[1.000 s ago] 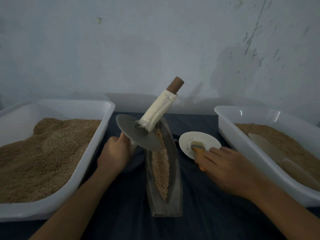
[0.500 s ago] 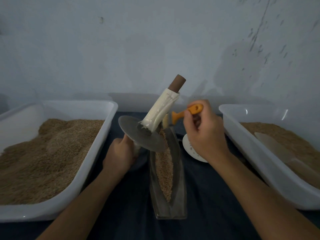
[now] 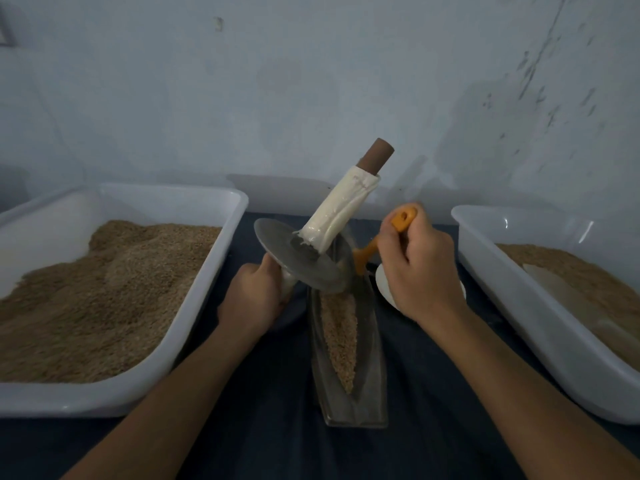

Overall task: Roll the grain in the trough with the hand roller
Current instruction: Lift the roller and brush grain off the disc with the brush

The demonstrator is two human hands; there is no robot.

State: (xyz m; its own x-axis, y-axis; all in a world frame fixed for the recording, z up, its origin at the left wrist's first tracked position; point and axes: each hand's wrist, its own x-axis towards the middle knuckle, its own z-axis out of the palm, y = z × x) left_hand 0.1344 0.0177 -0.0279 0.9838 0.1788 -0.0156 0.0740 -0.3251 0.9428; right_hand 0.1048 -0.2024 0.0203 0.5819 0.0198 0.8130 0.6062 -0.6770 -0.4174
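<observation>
gripping one hand roller (image 3: 304, 252), left hand (image 3: 254, 296), two grain bins (image 3: 221, 271)

The roller's disc (image 3: 299, 258) covers the trough's (image 3: 349, 393) far end, the orange brush's (image 3: 398, 225) head sits behind the disc, and the right hand (image 3: 415, 271) blocks most of the white plate (image 3: 382, 284).

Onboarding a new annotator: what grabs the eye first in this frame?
The hand roller, a metal disc with a cloth-wrapped handle tilted up toward the wall, sits at centre over the grain-filled trough, gripped from below by the left hand. The right hand grips an orange-handled brush beside it. White tubs of grain flank both sides.
</observation>
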